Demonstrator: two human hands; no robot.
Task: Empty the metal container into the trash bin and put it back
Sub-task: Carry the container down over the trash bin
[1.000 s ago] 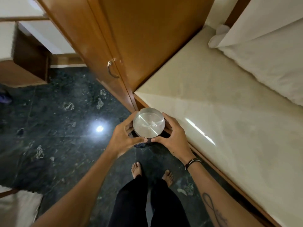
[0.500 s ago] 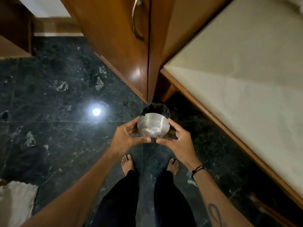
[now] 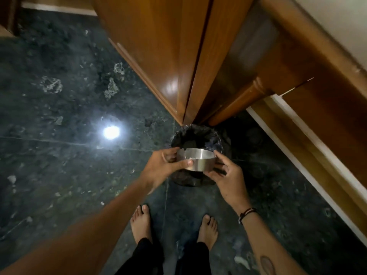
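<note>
A small round metal container [image 3: 200,160] with a notched rim is held low over a trash bin [image 3: 195,135] lined with a black bag, which stands on the floor at the cupboard corner. The container is tipped away from me, so I see its outer wall and not its inside. My left hand [image 3: 164,165] grips its left side with the thumb across the front wall. My right hand [image 3: 226,177] holds its right side with fingertips at the rim and base. The near half of the bin is hidden behind the container and my hands.
A wooden cupboard [image 3: 158,56] rises right behind the bin, and a wooden bed frame [image 3: 297,100] runs along the right. The dark green marble floor [image 3: 59,155] reflects a ceiling light. My bare feet [image 3: 172,223] stand just before the bin.
I have bent down and lowered the container from chest height to just above the bin. It has tilted from mouth-up to tipped forward over the bin's opening.
</note>
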